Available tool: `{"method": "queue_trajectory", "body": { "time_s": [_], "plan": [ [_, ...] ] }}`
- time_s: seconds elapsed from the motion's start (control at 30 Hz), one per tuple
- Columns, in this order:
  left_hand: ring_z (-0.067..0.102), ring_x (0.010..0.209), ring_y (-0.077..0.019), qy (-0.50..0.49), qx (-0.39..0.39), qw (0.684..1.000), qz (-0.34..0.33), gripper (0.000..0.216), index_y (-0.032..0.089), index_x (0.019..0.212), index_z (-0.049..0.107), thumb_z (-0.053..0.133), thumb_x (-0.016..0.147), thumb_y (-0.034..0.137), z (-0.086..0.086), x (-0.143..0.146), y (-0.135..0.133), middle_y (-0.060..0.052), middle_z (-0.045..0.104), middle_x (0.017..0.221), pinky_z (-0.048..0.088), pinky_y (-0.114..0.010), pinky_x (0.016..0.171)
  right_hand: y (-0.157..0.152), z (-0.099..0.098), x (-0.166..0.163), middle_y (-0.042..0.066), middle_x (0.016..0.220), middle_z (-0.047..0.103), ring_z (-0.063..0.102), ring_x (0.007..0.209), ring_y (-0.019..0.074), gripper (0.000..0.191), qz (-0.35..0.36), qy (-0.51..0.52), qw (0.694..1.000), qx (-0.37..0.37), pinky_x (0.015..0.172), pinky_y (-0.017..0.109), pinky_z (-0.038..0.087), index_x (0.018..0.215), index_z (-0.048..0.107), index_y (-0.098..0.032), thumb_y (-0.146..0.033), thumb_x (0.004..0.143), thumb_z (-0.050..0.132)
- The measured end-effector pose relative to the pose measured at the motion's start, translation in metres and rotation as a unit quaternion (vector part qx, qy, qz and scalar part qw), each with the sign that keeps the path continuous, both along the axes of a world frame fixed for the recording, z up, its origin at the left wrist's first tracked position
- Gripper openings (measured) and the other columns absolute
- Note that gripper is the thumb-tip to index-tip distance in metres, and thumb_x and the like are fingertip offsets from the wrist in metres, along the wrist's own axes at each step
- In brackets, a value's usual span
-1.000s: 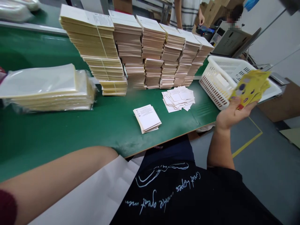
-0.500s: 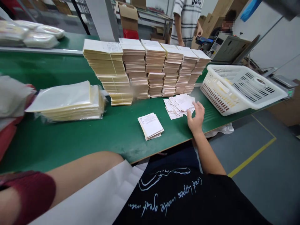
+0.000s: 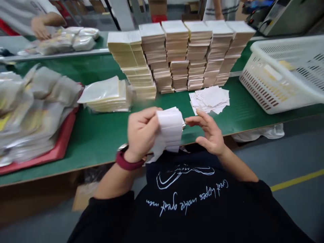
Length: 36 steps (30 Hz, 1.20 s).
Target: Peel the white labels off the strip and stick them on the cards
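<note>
My left hand (image 3: pixel 141 133), with a maroon wristband, grips a small stack of white paper sheets (image 3: pixel 170 126) above the table's front edge. The stack's lower sheets fan downward. My right hand (image 3: pixel 209 131) holds nothing, its fingers apart, with the fingertips just beside the stack. Behind them, a loose pile of white paper sheets (image 3: pixel 209 99) lies on the green table (image 3: pixel 111 131). Its edges point in different directions.
Tall stacks of cream and tan cards (image 3: pixel 177 55) stand along the table. To their left are a plastic-wrapped pack (image 3: pixel 106 94) and silvery bags on a red tray (image 3: pixel 60 152). A white slotted basket (image 3: pixel 260 91) sits at right. A co-worker's hand (image 3: pixel 39 28) rests on bags behind.
The view has swung left and lower. The small white stack has left the tabletop and is now in my left hand. My right hand has moved back from the loose pile.
</note>
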<state>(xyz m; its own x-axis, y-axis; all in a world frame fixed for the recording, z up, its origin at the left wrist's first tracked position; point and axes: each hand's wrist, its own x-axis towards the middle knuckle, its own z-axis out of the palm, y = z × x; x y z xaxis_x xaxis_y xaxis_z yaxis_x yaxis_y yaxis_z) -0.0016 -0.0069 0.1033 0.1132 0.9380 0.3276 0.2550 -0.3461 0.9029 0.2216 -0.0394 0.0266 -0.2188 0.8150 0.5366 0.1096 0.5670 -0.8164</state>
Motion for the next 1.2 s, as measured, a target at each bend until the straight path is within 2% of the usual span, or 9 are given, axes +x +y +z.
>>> {"method": "queue_trajectory", "body": {
  "time_s": [0.1,0.17,0.23,0.33,0.4,0.5,0.73,1.0,1.2],
  "plan": [
    [0.048,0.053,-0.0087,-0.081,-0.098,0.992,0.001,0.032,0.017,0.057,0.059,0.061,0.082,0.037,-0.041,0.023,-0.013,0.002,0.055,0.055,0.039,-0.022,0.047,-0.003,-0.007,-0.014,0.004,0.118,0.067,0.065,0.099,0.0204,0.068,0.009,-0.001,0.999,-0.036,0.090,0.041,0.057,0.144,0.040,-0.033,-0.037,0.082,0.067],
    [0.045,0.050,-0.0084,-0.135,-0.158,0.978,-0.007,0.031,0.017,0.058,0.057,0.060,0.082,0.038,-0.062,0.031,-0.020,0.002,0.054,0.055,0.038,-0.021,0.046,-0.005,-0.013,-0.019,0.003,0.109,0.070,0.066,0.093,0.0186,0.051,-0.019,-0.010,0.998,-0.053,0.086,0.039,0.058,0.133,0.054,-0.031,-0.033,0.083,0.066],
    [0.049,0.055,-0.0096,-0.115,-0.146,0.983,-0.006,0.027,0.018,0.067,0.060,0.057,0.083,0.039,-0.071,0.031,-0.026,0.000,0.058,0.062,0.041,-0.022,0.050,-0.008,-0.017,-0.020,0.001,0.102,0.071,0.066,0.087,0.0168,0.035,-0.043,-0.013,0.997,-0.068,0.082,0.036,0.058,0.119,0.065,-0.030,-0.031,0.085,0.065],
    [0.062,0.089,-0.0185,0.024,0.030,0.999,0.026,0.032,0.020,0.104,0.063,0.056,0.083,0.043,-0.067,0.021,-0.034,-0.008,0.066,0.105,0.052,-0.032,0.071,-0.012,-0.014,-0.018,0.000,0.094,0.071,0.066,0.079,0.0143,0.025,-0.063,-0.004,0.993,-0.101,0.073,0.031,0.058,0.110,0.069,-0.029,-0.030,0.085,0.066],
    [0.055,0.118,-0.0273,0.146,0.159,0.976,0.005,0.052,0.023,0.123,0.054,0.059,0.079,0.050,-0.058,0.014,-0.038,-0.012,0.057,0.130,0.048,-0.044,0.093,-0.013,-0.009,-0.017,-0.001,0.090,0.071,0.065,0.076,0.0133,0.021,-0.060,-0.002,0.993,-0.105,0.069,0.029,0.057,0.105,0.070,-0.028,-0.029,0.084,0.067],
    [0.053,0.123,-0.0310,0.264,0.235,0.932,-0.074,0.060,0.025,0.127,0.051,0.064,0.077,0.056,-0.049,0.008,-0.037,-0.011,0.059,0.130,0.041,-0.050,0.103,-0.010,-0.004,-0.019,-0.002,0.084,0.070,0.064,0.072,0.0118,0.015,-0.064,0.002,0.992,-0.106,0.066,0.027,0.055,0.098,0.071,-0.026,-0.029,0.083,0.069],
    [0.060,0.094,-0.0210,0.316,0.150,0.936,-0.041,0.014,0.022,0.093,0.062,0.055,0.090,0.034,-0.048,0.013,-0.017,-0.004,0.068,0.096,0.046,-0.037,0.084,0.016,0.009,-0.026,-0.003,0.080,0.063,0.059,0.072,0.0101,0.013,-0.049,-0.032,0.992,-0.108,0.068,0.026,0.054,0.093,0.068,-0.024,-0.033,0.085,0.066],
    [0.052,0.068,-0.0126,0.137,0.030,0.990,0.024,0.023,0.022,0.078,0.062,0.060,0.087,0.043,-0.054,0.013,-0.003,0.002,0.061,0.074,0.044,-0.026,0.066,0.031,0.012,-0.028,0.000,0.090,0.061,0.060,0.085,0.0141,0.023,-0.049,-0.039,0.994,-0.091,0.078,0.033,0.054,0.098,0.064,-0.023,-0.044,0.090,0.056],
    [0.034,0.048,-0.0087,0.097,-0.024,0.995,-0.011,0.050,0.018,0.050,0.043,0.053,0.092,0.044,-0.055,0.019,-0.004,0.004,0.036,0.046,0.028,-0.025,0.049,0.031,0.010,-0.027,-0.001,0.086,0.061,0.059,0.082,0.0129,0.010,-0.038,0.005,0.996,-0.077,0.076,0.032,0.053,0.086,0.063,-0.022,-0.032,0.085,0.066]
  ]
}}
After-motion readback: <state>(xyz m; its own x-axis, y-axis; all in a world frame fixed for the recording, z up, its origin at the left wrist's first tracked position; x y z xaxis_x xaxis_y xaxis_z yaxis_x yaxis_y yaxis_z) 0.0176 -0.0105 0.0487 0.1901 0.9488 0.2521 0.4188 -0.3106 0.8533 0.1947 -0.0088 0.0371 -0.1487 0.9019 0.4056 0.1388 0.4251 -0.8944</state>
